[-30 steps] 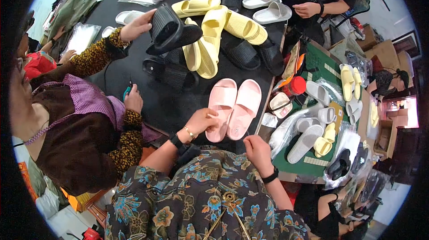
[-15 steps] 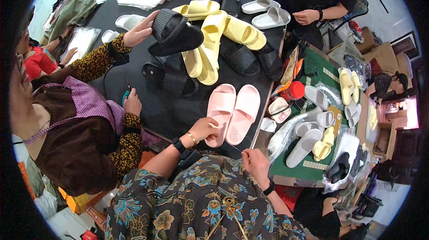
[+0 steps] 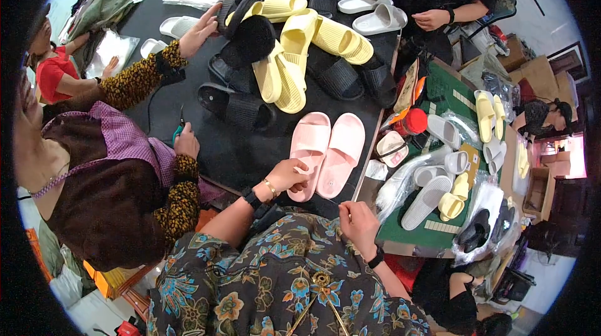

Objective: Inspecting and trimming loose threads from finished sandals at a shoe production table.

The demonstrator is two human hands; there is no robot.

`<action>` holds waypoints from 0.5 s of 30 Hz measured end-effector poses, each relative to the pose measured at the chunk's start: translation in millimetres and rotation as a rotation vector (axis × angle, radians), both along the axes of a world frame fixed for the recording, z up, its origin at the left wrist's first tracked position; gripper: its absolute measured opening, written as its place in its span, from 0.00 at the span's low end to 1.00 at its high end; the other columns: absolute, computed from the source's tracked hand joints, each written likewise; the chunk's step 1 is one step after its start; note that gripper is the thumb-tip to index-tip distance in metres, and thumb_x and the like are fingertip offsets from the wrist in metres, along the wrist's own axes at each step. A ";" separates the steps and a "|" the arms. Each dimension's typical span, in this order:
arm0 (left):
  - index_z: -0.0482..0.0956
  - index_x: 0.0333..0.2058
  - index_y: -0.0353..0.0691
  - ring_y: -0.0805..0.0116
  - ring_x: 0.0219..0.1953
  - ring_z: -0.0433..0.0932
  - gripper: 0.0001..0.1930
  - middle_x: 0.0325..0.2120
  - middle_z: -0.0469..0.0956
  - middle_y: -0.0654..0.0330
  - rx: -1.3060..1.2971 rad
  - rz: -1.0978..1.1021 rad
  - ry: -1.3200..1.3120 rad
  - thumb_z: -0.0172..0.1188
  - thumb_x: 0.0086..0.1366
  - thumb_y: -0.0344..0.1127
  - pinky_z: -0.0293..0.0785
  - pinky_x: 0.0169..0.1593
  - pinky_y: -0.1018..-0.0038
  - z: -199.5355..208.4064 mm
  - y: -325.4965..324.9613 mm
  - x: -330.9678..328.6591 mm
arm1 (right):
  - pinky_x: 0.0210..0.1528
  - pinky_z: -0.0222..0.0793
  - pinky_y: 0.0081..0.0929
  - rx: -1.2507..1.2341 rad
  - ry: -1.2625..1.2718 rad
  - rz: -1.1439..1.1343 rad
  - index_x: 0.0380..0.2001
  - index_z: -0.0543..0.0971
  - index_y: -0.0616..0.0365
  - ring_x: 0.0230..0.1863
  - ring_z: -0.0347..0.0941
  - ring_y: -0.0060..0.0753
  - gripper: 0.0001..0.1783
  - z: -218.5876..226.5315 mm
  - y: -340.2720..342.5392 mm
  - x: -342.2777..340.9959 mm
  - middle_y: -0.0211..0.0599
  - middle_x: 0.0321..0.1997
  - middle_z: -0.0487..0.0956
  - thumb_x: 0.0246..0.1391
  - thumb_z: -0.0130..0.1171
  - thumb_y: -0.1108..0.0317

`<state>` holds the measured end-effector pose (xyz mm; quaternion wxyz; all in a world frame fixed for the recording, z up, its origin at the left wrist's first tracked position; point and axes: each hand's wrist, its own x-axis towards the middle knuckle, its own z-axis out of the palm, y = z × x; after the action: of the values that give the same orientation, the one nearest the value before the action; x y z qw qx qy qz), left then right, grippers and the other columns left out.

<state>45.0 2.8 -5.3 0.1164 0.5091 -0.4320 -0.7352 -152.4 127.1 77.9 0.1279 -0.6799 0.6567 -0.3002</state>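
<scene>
A pair of pink slippers [image 3: 345, 148] lies side by side on the black tabletop [image 3: 241, 154] before me. My left hand [image 3: 288, 177] is over the heel end of the left slipper, fingers curled together; whatever they may pinch is too small to make out. Just beyond the heel of the right slipper, my right hand [image 3: 359, 224] is closed in a pinch. A thin, dark, pointed tip [image 3: 332, 201] sticks out from it toward the slippers; the rest of that thing is hidden in the fingers.
Yellow slippers [image 3: 268, 79] and black slippers [image 3: 235, 105] are heaped beyond the pink pair. At left, a co-worker's hand [image 3: 199, 32] holds a black slipper; the other has teal-handled snips [image 3: 179, 130]. A green side table [image 3: 400, 236] with bagged slippers and a red-lidded jar [image 3: 413, 122] stands right.
The co-worker's black slipper has tilted and shifted a little. At the far left, hands have moved away from a black slipper by the white sheets. My hands stay nearly in place.
</scene>
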 end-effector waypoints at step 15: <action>0.71 0.44 0.28 0.73 0.17 0.76 0.17 0.19 0.77 0.55 -0.060 0.055 -0.080 0.59 0.57 0.29 0.71 0.19 0.78 -17.5 -2.7 6.6 | 0.29 0.69 0.37 0.261 -0.069 0.002 0.28 0.77 0.57 0.28 0.74 0.46 0.06 -47.3 5.1 2.7 0.42 0.26 0.76 0.50 0.57 0.66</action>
<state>51.7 0.1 -22.9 0.1343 0.5462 -0.4439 -0.6976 -149.8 132.3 30.5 0.2381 -0.6473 0.6848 -0.2352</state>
